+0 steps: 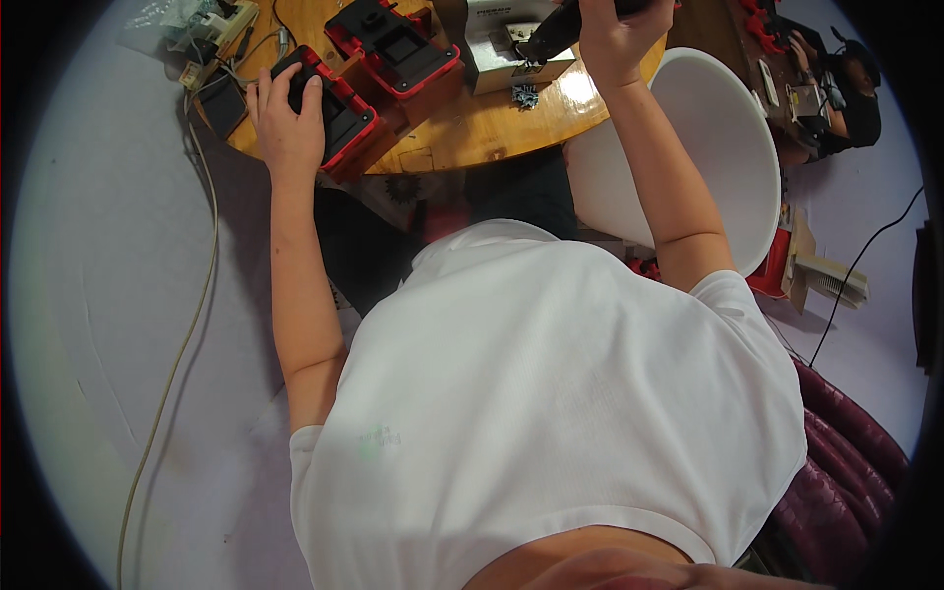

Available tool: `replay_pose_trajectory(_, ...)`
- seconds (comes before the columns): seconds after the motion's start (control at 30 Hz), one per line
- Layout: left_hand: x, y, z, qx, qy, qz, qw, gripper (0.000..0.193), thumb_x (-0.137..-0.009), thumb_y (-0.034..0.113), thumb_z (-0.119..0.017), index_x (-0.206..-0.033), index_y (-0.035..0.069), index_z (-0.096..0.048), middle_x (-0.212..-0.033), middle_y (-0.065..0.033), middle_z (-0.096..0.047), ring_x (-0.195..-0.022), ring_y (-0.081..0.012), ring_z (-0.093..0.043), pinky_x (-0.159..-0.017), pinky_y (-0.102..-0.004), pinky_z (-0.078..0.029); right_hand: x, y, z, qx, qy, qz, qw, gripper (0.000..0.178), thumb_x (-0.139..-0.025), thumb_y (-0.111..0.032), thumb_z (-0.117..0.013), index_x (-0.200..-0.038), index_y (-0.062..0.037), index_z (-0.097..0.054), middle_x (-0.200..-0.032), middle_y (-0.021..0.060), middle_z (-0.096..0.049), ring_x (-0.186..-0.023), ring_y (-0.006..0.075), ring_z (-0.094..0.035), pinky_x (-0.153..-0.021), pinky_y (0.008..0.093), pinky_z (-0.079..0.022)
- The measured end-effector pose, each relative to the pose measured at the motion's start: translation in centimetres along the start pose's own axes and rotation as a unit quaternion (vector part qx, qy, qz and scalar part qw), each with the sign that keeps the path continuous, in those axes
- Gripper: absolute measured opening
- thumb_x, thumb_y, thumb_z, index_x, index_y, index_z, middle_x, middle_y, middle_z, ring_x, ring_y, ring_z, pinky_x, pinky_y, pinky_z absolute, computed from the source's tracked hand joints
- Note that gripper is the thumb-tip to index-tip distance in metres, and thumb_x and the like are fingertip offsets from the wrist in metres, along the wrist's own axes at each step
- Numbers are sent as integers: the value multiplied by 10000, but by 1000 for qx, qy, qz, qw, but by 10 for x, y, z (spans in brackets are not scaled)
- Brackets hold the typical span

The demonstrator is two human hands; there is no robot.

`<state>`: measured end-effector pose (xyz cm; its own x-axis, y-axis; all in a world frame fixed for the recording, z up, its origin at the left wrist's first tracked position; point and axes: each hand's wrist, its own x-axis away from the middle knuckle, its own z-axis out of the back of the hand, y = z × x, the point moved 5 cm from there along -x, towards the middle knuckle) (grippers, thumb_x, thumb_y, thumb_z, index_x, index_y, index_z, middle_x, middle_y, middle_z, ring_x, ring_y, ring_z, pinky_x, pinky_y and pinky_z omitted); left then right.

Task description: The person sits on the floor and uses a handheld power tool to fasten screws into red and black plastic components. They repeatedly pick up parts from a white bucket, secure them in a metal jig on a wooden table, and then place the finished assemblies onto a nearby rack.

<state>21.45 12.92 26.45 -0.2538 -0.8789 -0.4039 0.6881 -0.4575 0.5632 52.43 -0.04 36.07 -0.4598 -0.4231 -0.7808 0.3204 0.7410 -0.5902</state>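
Observation:
My left hand [291, 116] rests at the near-left edge of a red and black boxy device [346, 123], thumb and fingers spread over it. A second similar device [398, 49] stands to its right, with a dark rectangular panel on top. My right hand [618, 44] is raised at the top edge, closed around a black handheld tool [559, 31] with a tapered end pointing left. Part of that tool runs out of the picture. Below its tip is an open pale box [489, 67], and a small heap of silvery screw-like pieces [525, 95] lies in front.
The wooden table [462, 138] has a rounded near edge. A large white bin [713, 147] stands to the right, under my right forearm. Cables and adapters [211, 39] crowd the far left. Another person [851, 93] works at the upper right. A cable [197, 295] hangs down on the left.

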Motion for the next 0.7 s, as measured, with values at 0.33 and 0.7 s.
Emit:
replay_pose_trajectory(0.33, 0, 0, 0, -4, 3, -1, 1000, 399, -924, 411, -614, -1232, 159, -641, -1492, -200, -410, -1429, -401, -273, -1141, -451, -284, 1, 6, 4, 20, 9, -9, 1000, 264, -886, -68, -685, -1051, -48, -480, -806, 45, -591, -615, 109, -577, -548, 261, -499)
replay_pose_trajectory(0.7, -1, 0, -2, 0, 8, -12, 1000, 403, -922, 414, -614, -1237, 162, -640, -1486, -207, -416, -1423, -406, -281, -1140, -454, -283, 4, 6, -6, 1, -3, 4, 1000, 291, -866, -73, -712, -1048, -49, -487, -784, 28, -584, -624, 94, -561, -545, 249, -466)
